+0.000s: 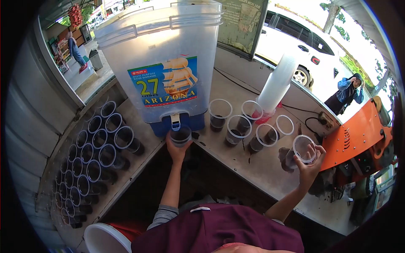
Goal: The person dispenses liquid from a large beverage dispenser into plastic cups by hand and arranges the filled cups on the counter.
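Observation:
A large translucent water dispenser [173, 80] with a ship label stands at the counter's corner. Under its tap [175, 121], my left hand [177, 149] is closed around a clear plastic cup [181, 137] that looks dark inside. My right hand [311, 160] grips another clear plastic cup [304, 148] at the right; dark liquid appears low in it or behind it. Between the hands stand several clear cups [239, 128] with dark liquid in their lower parts. Whether liquid is running from the tap cannot be made out.
Rows of filled dark cups [90, 154] cover the left counter. A tall stack of nested cups [276, 84] leans near the back ledge. An orange machine [354, 130] stands at right, a white bucket [105, 238] below left. A person [346, 92] is outside near a white car [295, 33].

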{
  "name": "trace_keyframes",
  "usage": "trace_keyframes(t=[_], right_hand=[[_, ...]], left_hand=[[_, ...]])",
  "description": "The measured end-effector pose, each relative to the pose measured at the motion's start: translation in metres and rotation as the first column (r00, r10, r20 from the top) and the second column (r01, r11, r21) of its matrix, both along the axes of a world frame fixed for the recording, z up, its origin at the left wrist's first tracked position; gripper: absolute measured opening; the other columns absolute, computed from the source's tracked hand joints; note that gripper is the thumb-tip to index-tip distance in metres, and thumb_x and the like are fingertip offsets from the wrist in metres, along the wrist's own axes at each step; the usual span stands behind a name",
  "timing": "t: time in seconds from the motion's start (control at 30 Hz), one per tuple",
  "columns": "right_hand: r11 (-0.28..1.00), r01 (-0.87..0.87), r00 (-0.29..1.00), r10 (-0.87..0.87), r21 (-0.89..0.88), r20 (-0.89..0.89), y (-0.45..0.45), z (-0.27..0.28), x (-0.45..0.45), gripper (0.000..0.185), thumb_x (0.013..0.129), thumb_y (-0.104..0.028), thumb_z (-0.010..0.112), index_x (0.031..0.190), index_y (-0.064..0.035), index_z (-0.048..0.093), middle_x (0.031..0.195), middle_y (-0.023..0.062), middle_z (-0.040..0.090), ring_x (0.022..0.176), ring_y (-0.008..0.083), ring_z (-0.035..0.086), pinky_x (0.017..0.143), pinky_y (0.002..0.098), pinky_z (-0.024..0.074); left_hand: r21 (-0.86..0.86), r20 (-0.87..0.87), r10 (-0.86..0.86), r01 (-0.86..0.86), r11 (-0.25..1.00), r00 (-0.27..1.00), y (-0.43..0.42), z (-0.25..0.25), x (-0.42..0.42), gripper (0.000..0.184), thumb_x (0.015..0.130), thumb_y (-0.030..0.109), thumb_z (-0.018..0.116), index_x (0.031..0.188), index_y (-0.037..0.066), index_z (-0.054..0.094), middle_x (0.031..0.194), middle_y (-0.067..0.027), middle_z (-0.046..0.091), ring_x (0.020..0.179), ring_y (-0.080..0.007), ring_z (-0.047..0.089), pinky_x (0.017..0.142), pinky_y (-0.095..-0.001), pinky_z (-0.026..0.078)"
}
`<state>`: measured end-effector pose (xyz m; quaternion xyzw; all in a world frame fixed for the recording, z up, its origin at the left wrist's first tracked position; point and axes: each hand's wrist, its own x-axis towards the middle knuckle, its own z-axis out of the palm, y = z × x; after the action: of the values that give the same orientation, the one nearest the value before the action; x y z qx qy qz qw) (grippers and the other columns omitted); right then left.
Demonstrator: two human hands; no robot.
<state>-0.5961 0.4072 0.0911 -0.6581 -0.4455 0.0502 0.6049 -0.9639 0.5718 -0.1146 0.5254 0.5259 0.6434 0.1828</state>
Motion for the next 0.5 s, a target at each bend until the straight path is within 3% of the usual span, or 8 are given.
trace_keyframes(t=[0.1,0.23,0.37,0.43,0.5], right_hand=[[0.986,0.140,0.990,-0.139,0.091,-0.022,0.028,-0.043,0.030,0.068,0.055,0.004,0.074,0.111,-0.0075,0.036,0.114,0.0145,0.046,0.109,0.0274,0.048,0.096,0.0411,0.0339],[0.977,0.169,0.985,-0.165,0.131,-0.038,0.048,-0.081,0.041,0.069,0.056,0.004,0.076,0.111,-0.0057,0.036,0.111,0.0157,0.044,0.109,0.0287,0.047,0.096,0.0378,0.0354],[0.991,0.124,0.992,-0.124,0.048,-0.012,0.054,-0.108,0.040,0.071,0.056,0.002,0.075,0.114,-0.0032,0.035,0.108,0.0166,0.045,0.104,0.0267,0.048,0.093,0.0368,0.0381],[0.992,0.121,0.992,-0.120,-0.036,0.026,0.050,-0.105,0.037,0.075,0.056,0.003,0.075,0.118,-0.0042,0.033,0.110,0.0178,0.045,0.102,0.0266,0.048,0.091,0.0360,0.0389],[0.996,0.068,0.995,-0.072,-0.051,-0.075,0.048,-0.108,0.041,0.079,0.056,0.003,0.074,0.122,-0.0085,0.032,0.116,0.0176,0.043,0.103,0.0268,0.047,0.092,0.0371,0.0381]], left_hand=[[0.008,0.026,-0.018,0.018,1.000,1.000,-0.001,0.005,0.002,0.087,0.054,0.030,0.084,0.121,-0.001,0.038,0.114,-0.0152,0.049,0.106,-0.0260,0.049,0.090,-0.0359,0.038],[0.014,0.040,-0.036,0.035,0.999,0.999,-0.001,0.013,0.004,0.086,0.054,0.029,0.084,0.121,-0.001,0.038,0.114,-0.0147,0.049,0.105,-0.0255,0.049,0.090,-0.0358,0.038],[0.064,-0.019,-0.047,0.048,0.997,0.999,0.003,0.005,-0.001,0.085,0.055,0.026,0.084,0.122,0.001,0.037,0.112,-0.0141,0.050,0.105,-0.0245,0.050,0.089,-0.0354,0.039],[0.038,0.018,-0.011,0.010,0.999,1.000,0.001,0.007,0.001,0.086,0.053,0.034,0.084,0.119,-0.001,0.041,0.112,-0.0153,0.050,0.105,-0.0266,0.050,0.090,-0.0362,0.038],[0.031,0.042,-0.017,0.015,0.999,0.999,0.005,-0.001,-0.002,0.088,0.051,0.035,0.084,0.119,-0.001,0.040,0.113,-0.0158,0.049,0.106,-0.0276,0.049,0.090,-0.0367,0.038]])
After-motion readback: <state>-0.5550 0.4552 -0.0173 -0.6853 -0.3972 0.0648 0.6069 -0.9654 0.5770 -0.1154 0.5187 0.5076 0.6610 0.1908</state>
